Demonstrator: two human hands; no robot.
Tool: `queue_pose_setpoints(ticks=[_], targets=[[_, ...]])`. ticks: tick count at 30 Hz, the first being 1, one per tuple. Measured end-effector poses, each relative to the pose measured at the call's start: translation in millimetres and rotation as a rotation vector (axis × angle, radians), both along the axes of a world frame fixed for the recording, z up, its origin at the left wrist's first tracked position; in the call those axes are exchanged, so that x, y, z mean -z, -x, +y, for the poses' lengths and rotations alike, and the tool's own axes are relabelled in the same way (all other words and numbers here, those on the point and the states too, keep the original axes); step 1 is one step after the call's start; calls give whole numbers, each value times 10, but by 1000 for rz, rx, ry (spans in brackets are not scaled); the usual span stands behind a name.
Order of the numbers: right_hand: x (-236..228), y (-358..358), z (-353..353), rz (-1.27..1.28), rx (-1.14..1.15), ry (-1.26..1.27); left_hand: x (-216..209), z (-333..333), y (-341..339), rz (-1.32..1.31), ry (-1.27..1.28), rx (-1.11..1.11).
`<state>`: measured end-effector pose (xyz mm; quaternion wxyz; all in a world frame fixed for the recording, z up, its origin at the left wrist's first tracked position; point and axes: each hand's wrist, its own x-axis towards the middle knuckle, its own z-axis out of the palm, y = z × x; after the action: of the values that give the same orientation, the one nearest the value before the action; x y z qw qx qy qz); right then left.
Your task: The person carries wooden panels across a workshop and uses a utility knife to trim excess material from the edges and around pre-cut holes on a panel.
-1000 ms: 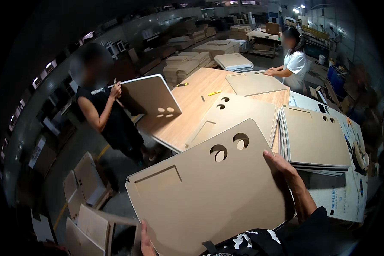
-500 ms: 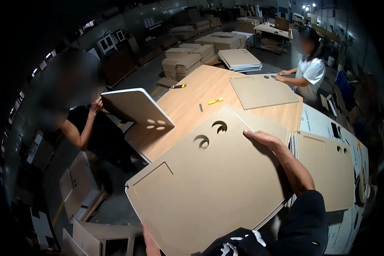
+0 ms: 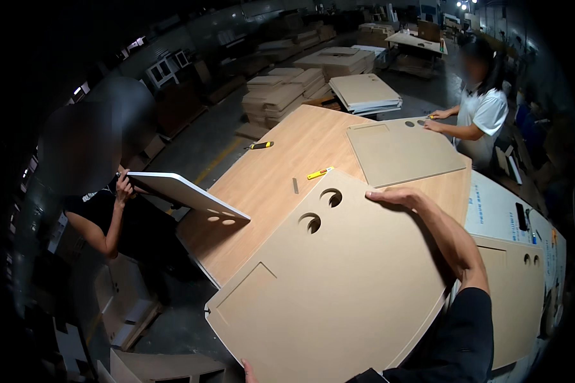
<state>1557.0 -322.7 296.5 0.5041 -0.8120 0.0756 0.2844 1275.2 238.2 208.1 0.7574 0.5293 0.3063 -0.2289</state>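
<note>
A large tan fibreboard panel (image 3: pixel 338 281) is held up in front of me, tilted, its far corner over the wood-grain table (image 3: pixel 255 191). Two round holes go through it near that corner, and a shallow rectangular recess lies at its left. My right hand (image 3: pixel 402 198) is closed on the far right edge, thumb on the face, its other fingers hidden behind. At the bottom, my left hand (image 3: pixel 248 373) grips the near left edge; only a small part shows. A yellow utility knife (image 3: pixel 320 173) and a small metal strip (image 3: pixel 295 186) lie just beyond the panel.
At left, a co-worker holds a white-edged panel (image 3: pixel 185 195) on the table. Another co-worker at right works at a flat panel (image 3: pixel 406 150). A black-and-yellow knife (image 3: pixel 260 145) lies by the far left edge. Panels (image 3: pixel 514 300) lie at my right; stacked boards (image 3: pixel 281 96) stand behind.
My panel has shifted slightly right and down in view, with both hands still on it. The left co-worker's panel has tipped lower. The view itself has also shifted.
</note>
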Motion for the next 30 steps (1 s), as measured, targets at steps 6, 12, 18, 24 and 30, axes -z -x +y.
queue_pose_setpoints(ticks=[6, 12, 18, 24, 30], targets=[[-285, -509, 198, -219, 97, 363, -7, -378, 88, 19, 15, 74], [437, -263, 459, -588, 126, 775, -120, -491, 126, -31, 174, -107], [1028, 377, 549, -702, 255, 1185, 324, 88, 569, 126, 198, -75], [995, 894, 1586, -551, 101, 1222, 675, 1024, 1750, 60, -600, 126], [874, 1554, 3209, -606, -65, 1172, 1006, 1849, 3206, 188, -740, -17]])
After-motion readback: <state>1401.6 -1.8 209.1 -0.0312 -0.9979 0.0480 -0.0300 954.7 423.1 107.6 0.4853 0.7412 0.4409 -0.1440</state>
